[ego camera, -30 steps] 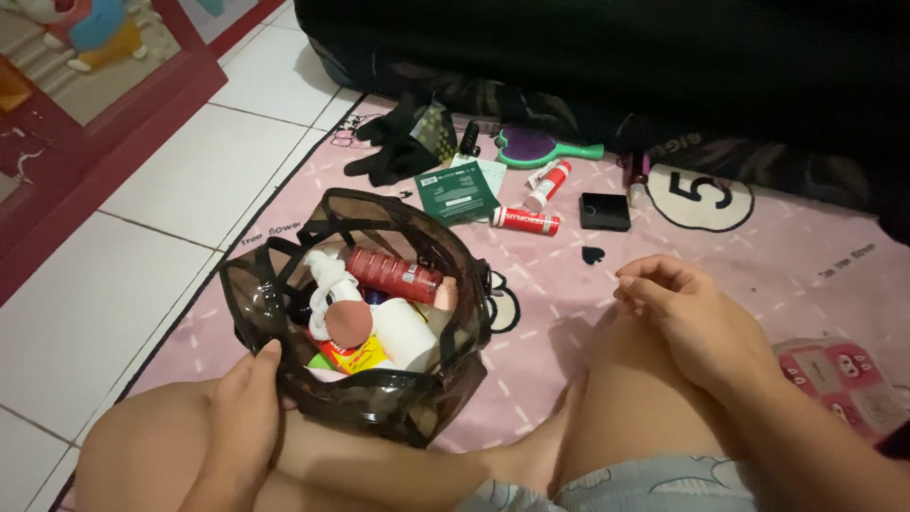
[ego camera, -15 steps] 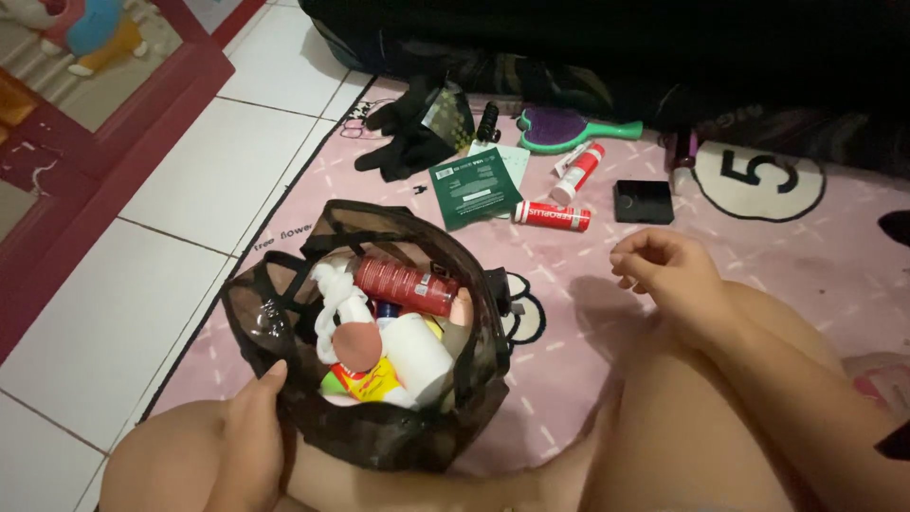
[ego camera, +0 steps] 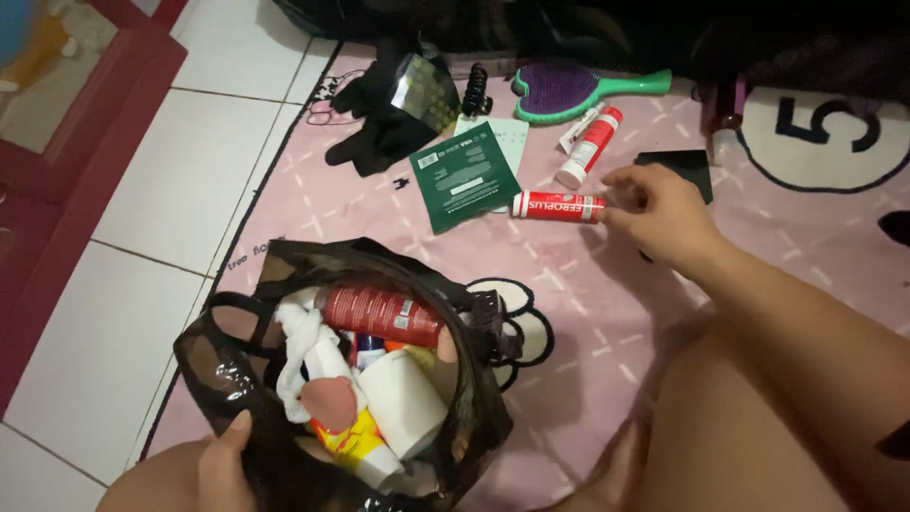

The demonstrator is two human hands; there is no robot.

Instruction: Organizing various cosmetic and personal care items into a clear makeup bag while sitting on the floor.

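Sitting on a pink play mat (ego camera: 588,313) beside white floor tiles (ego camera: 142,246). Left hand (ego camera: 223,469) gripping the near rim of a dark see-through toiletry pouch (ego camera: 237,356), thumb over the edge, holding it open. Pouch already crowded: a dark red bottle (ego camera: 379,316) lying across the top, a white bottle (ego camera: 403,403), a pinkish makeup sponge (ego camera: 330,400), a white cloth (ego camera: 308,346), a yellow-and-red packet (ego camera: 355,446). Right hand (ego camera: 659,213) reaching out over the mat, fingers loosely curled and partly open, fingertips touching the end of a red tube (ego camera: 557,206), not yet closing around it. Lying loose farther off and not packed: a second red-and-white tube (ego camera: 590,145), a green sachet (ego camera: 464,175), a black compact (ego camera: 684,163) partly behind the hand, a purple hairbrush with green handle (ego camera: 569,90), a black claw clip (ego camera: 476,90), black gloves (ego camera: 374,128). Looking roughly midway: much inside, several pieces waiting.
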